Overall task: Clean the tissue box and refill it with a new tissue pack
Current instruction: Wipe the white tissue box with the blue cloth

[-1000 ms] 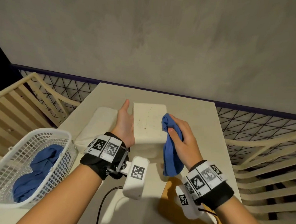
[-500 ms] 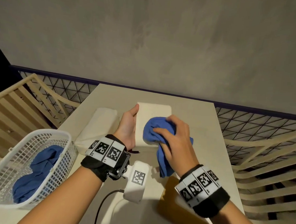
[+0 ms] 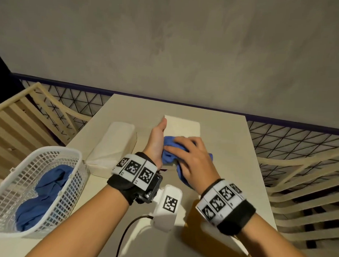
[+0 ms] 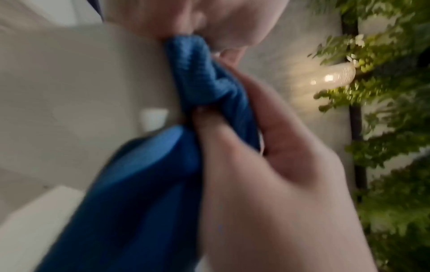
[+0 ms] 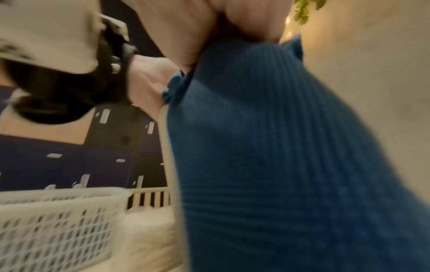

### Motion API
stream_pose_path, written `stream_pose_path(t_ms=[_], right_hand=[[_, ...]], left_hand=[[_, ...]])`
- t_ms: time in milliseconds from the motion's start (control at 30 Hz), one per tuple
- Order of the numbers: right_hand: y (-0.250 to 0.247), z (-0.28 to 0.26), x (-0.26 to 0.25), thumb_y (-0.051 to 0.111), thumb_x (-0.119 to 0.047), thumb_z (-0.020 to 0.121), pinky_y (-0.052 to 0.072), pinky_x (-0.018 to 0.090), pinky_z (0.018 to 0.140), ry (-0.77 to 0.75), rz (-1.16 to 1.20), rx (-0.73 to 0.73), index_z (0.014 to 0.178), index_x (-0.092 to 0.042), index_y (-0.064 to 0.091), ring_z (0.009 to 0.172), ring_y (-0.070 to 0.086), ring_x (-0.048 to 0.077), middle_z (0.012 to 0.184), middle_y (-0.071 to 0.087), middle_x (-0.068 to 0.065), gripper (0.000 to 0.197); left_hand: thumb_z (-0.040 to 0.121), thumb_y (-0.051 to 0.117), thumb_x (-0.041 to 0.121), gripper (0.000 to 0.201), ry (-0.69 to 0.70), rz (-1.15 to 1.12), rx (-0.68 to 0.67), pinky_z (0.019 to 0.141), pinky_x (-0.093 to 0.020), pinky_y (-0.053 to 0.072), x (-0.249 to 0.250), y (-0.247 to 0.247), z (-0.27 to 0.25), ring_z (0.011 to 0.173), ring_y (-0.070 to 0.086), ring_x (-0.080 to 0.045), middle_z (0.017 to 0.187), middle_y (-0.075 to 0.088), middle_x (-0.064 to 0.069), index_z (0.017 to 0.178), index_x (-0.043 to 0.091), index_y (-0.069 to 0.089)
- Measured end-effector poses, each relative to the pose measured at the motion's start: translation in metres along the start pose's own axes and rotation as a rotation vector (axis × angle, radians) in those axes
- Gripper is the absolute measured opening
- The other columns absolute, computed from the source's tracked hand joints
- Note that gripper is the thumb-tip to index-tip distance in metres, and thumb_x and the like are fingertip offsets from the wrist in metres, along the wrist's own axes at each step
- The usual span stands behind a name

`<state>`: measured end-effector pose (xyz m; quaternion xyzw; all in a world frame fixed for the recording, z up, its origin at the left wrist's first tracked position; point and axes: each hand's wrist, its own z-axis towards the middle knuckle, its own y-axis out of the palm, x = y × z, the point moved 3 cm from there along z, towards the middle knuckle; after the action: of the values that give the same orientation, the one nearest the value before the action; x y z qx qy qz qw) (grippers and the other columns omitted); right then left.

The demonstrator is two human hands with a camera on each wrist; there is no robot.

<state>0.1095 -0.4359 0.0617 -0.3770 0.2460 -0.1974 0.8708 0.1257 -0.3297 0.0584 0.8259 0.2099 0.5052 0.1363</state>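
Cloth: blue cloth [image 4: 139,193], blurred, from 7 o'clock to centre
Grip: a hand [image 4: 267,184] at 5 o'clock, fingers curled round it
Background: foliage [image 4: 391,147] at 3 o'clock

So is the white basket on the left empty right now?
No, the white basket holds a crumpled blue cloth, seen through its mesh in the head view.

— What are you wearing on your arms?

— Both forearms are bare, no sleeves. Each wrist carries a black strap [image 3: 124,186] topped by a white band [image 3: 135,168] printed with black square codes.

— And under the left wrist?

— A black mount with a white camera block [image 3: 167,207] bearing one more code, and a black cable [image 3: 129,232] trailing from it toward you.
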Motion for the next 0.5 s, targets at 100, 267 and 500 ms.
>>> stream_pose_path(t_ms=[100, 267, 500], right_hand=[[0.004, 0.023, 0.018, 0.044, -0.003, 0.078, 0.034, 0.016, 0.092, 0.145, 0.082, 0.014, 0.102, -0.014, 0.07, 0.101, 0.042, 0.023, 0.114, 0.064, 0.012, 0.038], [0.008, 0.03, 0.011, 0.053, 0.01, 0.078, 0.025, 0.018, 0.095, 0.299, 0.11, 0.052, 0.115, -0.011, 0.064, 0.109, 0.041, 0.031, 0.124, 0.056, 0.012, 0.043], [0.008, 0.048, 0.031, 0.046, -0.001, 0.091, 0.027, 0.019, 0.093, 0.41, 0.066, -0.001, 0.13, -0.017, 0.05, 0.112, 0.04, 0.028, 0.133, 0.051, 0.006, 0.042]], left_hand=[[0.097, 0.029, 0.044, 0.047, 0.147, 0.058, 0.06, 0.06, -0.022, 0.042, 0.0, 0.001, 0.008, 0.064, 0.054, -0.014, 0.074, 0.058, -0.006, 0.089, 0.01, 0.062], [0.1, 0.017, 0.041, 0.055, 0.276, 0.131, 0.103, 0.079, -0.022, 0.043, 0.003, 0.004, 0.007, 0.088, 0.056, -0.012, 0.097, 0.06, -0.002, 0.114, 0.007, 0.057], [0.093, 0.019, 0.06, 0.065, 0.247, 0.194, 0.157, 0.096, -0.034, 0.044, 0.0, -0.011, 0.006, 0.105, 0.06, -0.019, 0.113, 0.065, -0.006, 0.124, 0.014, 0.054]])
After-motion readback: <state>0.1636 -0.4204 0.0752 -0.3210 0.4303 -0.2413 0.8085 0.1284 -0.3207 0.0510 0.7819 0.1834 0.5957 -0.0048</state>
